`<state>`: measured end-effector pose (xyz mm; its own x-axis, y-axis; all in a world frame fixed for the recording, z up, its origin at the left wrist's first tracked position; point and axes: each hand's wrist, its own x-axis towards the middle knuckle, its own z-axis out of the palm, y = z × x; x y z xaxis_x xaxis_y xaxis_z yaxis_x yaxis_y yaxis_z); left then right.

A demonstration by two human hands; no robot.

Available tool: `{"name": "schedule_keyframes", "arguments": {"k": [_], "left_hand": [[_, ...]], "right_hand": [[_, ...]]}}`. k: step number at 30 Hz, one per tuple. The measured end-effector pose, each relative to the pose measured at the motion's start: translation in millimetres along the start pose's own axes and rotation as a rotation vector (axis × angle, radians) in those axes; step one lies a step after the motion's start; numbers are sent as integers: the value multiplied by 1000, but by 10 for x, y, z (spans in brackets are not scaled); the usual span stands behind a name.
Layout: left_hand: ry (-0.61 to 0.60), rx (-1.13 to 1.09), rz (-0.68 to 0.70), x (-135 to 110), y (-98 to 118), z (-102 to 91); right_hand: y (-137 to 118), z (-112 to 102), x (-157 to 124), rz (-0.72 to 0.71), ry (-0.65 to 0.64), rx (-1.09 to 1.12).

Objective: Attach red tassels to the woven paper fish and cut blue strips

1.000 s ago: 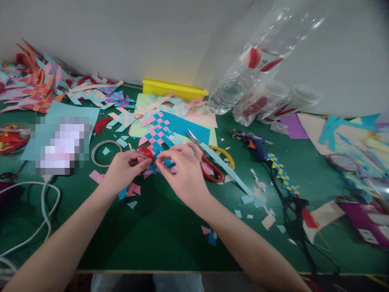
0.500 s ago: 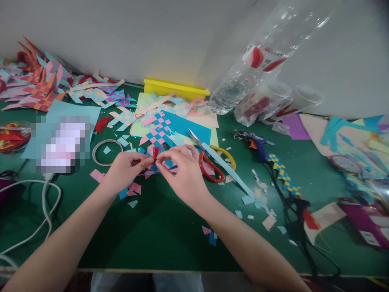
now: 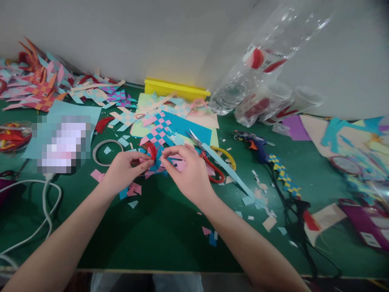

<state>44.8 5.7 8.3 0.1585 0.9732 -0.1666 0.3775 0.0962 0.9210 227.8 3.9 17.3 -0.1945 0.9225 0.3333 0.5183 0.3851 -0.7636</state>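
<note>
A red tassel [image 3: 151, 150] is pinched between the thumb and fingers of my left hand [image 3: 127, 167], its strands fanning up and to the left. Just right of it, my right hand [image 3: 187, 168] has thumb and forefinger pressed together; whatever they hold is too small to make out. Beyond and beneath my hands lies a woven pink-and-blue paper piece [image 3: 158, 130], partly hidden by them. Scissors [image 3: 215, 172] with red and yellow handles rest beside my right hand, with a light-blue paper strip [image 3: 226, 167] across them.
A roll of tape [image 3: 95, 154] and a second red tassel [image 3: 103, 125] lie to the left, near a blurred phone on a cable. Behind stand a tilted plastic bottle [image 3: 234, 91] and cups [image 3: 306, 99]. A glue gun [image 3: 258, 150] and paper scraps [image 3: 269, 222] are on the right.
My right hand has moved slightly right, away from the tassel. The tassel's strands, upright and bunched before, now spread over to the left above my left hand.
</note>
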Motion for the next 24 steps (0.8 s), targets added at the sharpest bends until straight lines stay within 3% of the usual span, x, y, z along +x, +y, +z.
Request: {"name": "schedule_keyframes", "arguments": {"k": [3, 6, 24], "left_hand": [[-1, -33, 13, -1, -5, 7], [-12, -74, 18, -1, -15, 12], [90, -358, -21, -36, -14, 110]], "right_hand": [[23, -14, 22, 115, -98, 188], [51, 8, 32, 169, -115, 304], [122, 90, 40, 234, -63, 420]]}}
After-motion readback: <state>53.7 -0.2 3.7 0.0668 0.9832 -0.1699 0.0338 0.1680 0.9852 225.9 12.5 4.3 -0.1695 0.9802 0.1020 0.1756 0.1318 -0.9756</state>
